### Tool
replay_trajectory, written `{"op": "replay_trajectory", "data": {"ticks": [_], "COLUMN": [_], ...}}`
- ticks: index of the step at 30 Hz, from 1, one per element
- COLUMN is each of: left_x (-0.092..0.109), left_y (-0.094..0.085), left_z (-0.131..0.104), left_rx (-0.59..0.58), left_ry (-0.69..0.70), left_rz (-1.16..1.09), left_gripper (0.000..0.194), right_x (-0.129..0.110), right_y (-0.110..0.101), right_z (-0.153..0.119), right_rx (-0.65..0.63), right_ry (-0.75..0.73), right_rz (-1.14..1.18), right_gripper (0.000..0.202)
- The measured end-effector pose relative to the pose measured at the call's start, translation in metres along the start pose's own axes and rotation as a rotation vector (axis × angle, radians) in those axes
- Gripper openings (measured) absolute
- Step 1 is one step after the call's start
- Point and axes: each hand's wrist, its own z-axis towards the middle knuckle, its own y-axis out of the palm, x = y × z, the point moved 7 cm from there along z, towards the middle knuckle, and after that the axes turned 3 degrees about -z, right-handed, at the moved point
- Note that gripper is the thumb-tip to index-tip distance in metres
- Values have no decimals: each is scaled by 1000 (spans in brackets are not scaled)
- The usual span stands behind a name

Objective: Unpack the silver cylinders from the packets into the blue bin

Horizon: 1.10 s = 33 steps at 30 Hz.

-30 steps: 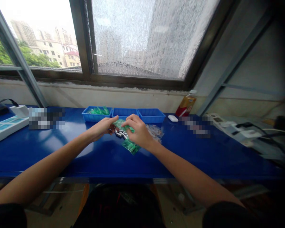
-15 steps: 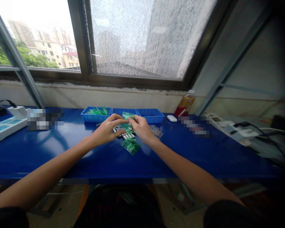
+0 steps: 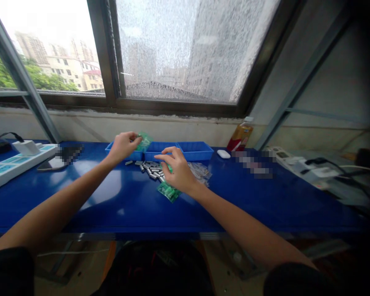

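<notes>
My left hand (image 3: 125,144) pinches a green plastic packet (image 3: 144,142) above the left blue bin (image 3: 129,156). Its wrist and fingers hide much of that bin. My right hand (image 3: 175,168) is over a pile of small silvery cylinders (image 3: 152,169), its fingers apart. Something green shows partly behind its thumb. Below it on the blue table lies another green packet (image 3: 169,192). Clear plastic packets (image 3: 200,172) lie just to the right of this hand.
Two more blue bins stand in the row, a middle one (image 3: 160,156) and a right one (image 3: 197,155). A white case (image 3: 223,154) and a bottle (image 3: 240,135) are behind right. Power strips lie at both sides; a phone (image 3: 54,163) is at left.
My left hand has moved left and up to the left bin with a green packet. My right hand has come away from that packet, slightly lower, and its fingers have spread.
</notes>
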Motion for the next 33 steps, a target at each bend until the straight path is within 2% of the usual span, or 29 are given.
{"op": "replay_trajectory", "data": {"ticks": [1, 3, 5, 7, 10, 12, 15, 18, 20, 21, 23, 26, 28, 30, 32, 33], "left_x": [-1, -5, -7, -13, -22, -23, -23, -13, 3, 10, 20, 26, 24, 18, 8, 3], "left_y": [-9, -14, -9, 6, 29, 38, 41, 37, 31, 27, 25, 30, 38, 48, 58, 62], "left_z": [14, 39, 56, 63, 57, 49, 36, 17, -1, -12, -32, -50, -53, -54, -57, -59], "left_rx": [61, 70, 35, -53, -184, -220, -249, -186, -55, -3, 19, -115, -240, -350, -432, -456], "left_ry": [5, 5, 44, 61, 63, 68, 49, 129, 263, 312, 377, 344, 224, 40, -178, -283], "left_rz": [144, 359, 514, 647, 764, 793, 815, 808, 750, 693, 541, 249, 27, -208, -432, -534], "left_gripper": [29, 36, 41, 41, 40, 40, 38, 37, 38, 38, 36, 31, 33, 42, 52, 54], "right_x": [1, 5, 8, 9, 6, 4, 7, 12, 14, 15, 15, 15, 19, 25, 24, 21], "right_y": [-1, -2, -1, 0, 4, 7, 10, 14, 17, 18, 21, 20, 14, 4, -4, -6], "right_z": [0, 0, 0, 1, 3, 2, -9, -23, -27, -27, -25, -17, -8, 2, 7, 8], "right_rx": [6, 3, -12, -43, -208, -406, -743, -983, -1030, -1024, -988, -869, -706, -477, -285, -228], "right_ry": [11, 34, 54, 68, 47, 32, 51, 85, 108, 120, 143, 189, 233, 259, 211, 159], "right_rz": [-3, -14, -33, -59, -83, -93, -95, -80, -71, -61, -17, 93, 152, 158, 107, 70], "right_gripper": [29, 26, 24, 22, 20, 21, 26, 39, 45, 48, 52, 49, 44, 32, 17, 13]}}
